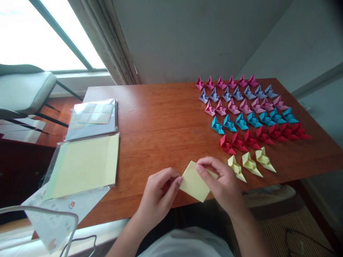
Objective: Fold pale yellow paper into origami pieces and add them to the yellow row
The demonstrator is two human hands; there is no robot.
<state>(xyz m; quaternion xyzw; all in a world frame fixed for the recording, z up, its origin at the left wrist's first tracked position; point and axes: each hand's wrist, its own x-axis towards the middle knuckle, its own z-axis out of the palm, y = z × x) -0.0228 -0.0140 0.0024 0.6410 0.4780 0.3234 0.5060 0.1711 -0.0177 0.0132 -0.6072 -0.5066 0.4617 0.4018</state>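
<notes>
A small yellow paper square (195, 184), turned like a diamond, is held above the table's front edge. My left hand (162, 191) pinches its left corner between thumb and index finger. Thumb and fingers of my right hand (221, 182) grip its upper right side, covering part of it. Just right of my right hand stand three folded yellow paper pieces (249, 164). Behind them are rows of similar folded pieces: red (252, 139), turquoise (241, 121), pink (232, 106), lavender (237, 93) and magenta (221, 83).
On the wooden table's (155, 121) left side lie a pack of yellow paper (85, 166) and a clear-wrapped pack (92, 117). A patterned sheet (72, 210) hangs past the edge, near a white curved tube (48, 211). A chair (26, 91) stands by the window.
</notes>
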